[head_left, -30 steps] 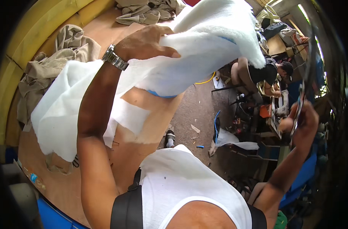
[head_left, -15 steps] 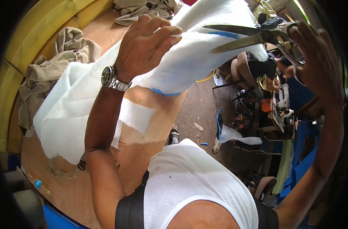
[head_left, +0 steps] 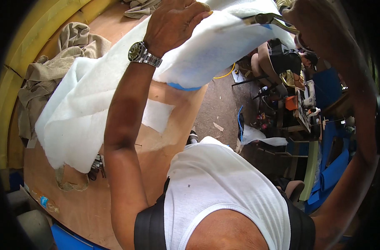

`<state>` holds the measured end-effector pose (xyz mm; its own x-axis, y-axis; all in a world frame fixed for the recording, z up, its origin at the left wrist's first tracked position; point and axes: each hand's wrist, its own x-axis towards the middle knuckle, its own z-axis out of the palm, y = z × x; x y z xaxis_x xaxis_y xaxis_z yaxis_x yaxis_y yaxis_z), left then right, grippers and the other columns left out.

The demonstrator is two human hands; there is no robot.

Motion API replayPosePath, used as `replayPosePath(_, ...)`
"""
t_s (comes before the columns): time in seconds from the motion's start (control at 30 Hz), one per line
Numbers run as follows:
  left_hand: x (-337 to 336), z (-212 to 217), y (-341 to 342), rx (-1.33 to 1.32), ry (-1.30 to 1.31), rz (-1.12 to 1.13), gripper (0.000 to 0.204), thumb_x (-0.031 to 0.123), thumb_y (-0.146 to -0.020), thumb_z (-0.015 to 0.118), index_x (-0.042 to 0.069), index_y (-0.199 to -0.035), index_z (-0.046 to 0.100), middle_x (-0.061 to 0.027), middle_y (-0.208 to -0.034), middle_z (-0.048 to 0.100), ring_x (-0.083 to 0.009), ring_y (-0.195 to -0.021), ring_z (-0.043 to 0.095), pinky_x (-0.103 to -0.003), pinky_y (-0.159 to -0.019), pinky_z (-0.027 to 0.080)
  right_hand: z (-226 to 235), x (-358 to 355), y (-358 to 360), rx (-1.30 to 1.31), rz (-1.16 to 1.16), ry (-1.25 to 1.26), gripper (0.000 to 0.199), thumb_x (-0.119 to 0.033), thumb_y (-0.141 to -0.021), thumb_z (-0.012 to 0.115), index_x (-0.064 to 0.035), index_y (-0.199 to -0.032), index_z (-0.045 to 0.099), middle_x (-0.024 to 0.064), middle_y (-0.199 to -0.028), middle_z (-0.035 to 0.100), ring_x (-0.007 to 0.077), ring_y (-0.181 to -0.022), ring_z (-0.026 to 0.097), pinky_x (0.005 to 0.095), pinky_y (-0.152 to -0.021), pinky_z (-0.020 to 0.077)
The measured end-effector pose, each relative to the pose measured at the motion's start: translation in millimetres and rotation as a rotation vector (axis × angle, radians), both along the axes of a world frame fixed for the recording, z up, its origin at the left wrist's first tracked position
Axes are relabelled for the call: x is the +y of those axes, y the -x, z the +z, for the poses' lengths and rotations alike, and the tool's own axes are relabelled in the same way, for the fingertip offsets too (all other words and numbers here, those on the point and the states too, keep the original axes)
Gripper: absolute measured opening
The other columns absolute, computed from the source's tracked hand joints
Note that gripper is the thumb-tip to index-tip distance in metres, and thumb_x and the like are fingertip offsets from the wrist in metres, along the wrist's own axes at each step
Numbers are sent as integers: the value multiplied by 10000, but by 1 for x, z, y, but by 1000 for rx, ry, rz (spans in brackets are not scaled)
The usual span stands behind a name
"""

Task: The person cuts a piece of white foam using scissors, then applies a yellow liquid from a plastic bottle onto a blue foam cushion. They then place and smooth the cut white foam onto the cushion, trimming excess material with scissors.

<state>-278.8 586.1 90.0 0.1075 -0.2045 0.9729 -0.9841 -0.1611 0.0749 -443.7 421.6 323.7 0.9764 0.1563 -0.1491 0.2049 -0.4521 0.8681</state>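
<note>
My left hand (head_left: 173,27), wearing a steel watch, is closed with thumb and fingers bent together on a sheet of white batting (head_left: 198,54). Some blue shows along the sheet's lower edge. At the upper right my right hand (head_left: 317,21) is wrapped round the handles of large scissors (head_left: 277,18). Their blades reach left to the batting's far part, blurred and partly lost against the white. The rest of the batting spreads left over a wooden table (head_left: 83,208).
Beige fabric (head_left: 71,46) lies bunched at the far left beside yellow foam (head_left: 15,83). A small batting scrap (head_left: 158,116) rests near the table's right edge. On the right, another person (head_left: 288,58) sits by a sewing machine (head_left: 310,98). Scraps litter the floor (head_left: 215,108).
Both hands have moved farther up in the view, the left one also rightward. The scissors, earlier wide apart over the batting, now have their blades nearer together at its far part.
</note>
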Motion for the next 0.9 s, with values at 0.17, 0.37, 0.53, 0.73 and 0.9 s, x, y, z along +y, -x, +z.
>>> replayPosePath(0.17, -1, -9, -10, -25, 5, 39, 136, 166, -939, 643, 105, -1047, 701, -28, -912, 673, -240, -797, 572, -384, -741, 463, 4, 6, 2, -5, -20, 20, 804, -223, -624, 891, -141, -1338, 531, 89, -1401, 533, 257, -1246, 551, 446, -1070, 400)
replayPosePath(0.37, 1, -11, -7, -2, 11, 38, 80, 129, -912, 615, 69, -892, 664, -109, -816, 595, -297, -788, 546, -412, -751, 434, 3, 9, 1, 15, -45, -6, 779, -236, -629, 889, -145, -1322, 545, 85, -1382, 545, 255, -1234, 558, 446, -1053, 407)
replayPosePath(0.53, 6, -11, -14, 63, 32, 2, 78, 124, -916, 617, 56, -912, 654, -117, -833, 607, -308, -818, 563, -418, -783, 447, -3, 13, -6, 38, -64, -20, 759, -246, -632, 887, -148, -1308, 557, 82, -1366, 555, 253, -1224, 565, 446, -1039, 414)
replayPosePath(0.73, 6, -14, -17, 5, 107, -20, 81, 113, -925, 608, 43, -933, 648, -127, -847, 618, -320, -832, 575, -429, -816, 452, -17, 17, -20, 70, -59, -27, 734, -259, -637, 884, -152, -1292, 571, 77, -1347, 568, 251, -1212, 572, 445, -1023, 422)
replayPosePath(0.9, 8, -14, -10, 55, 85, -32, 93, 121, -932, 603, 40, -936, 648, -131, -846, 604, -319, -843, 565, -434, -812, 446, -44, 19, -35, 114, -48, -47, 714, -269, -641, 882, -155, -1279, 583, 74, -1332, 578, 249, -1203, 579, 445, -1009, 428)
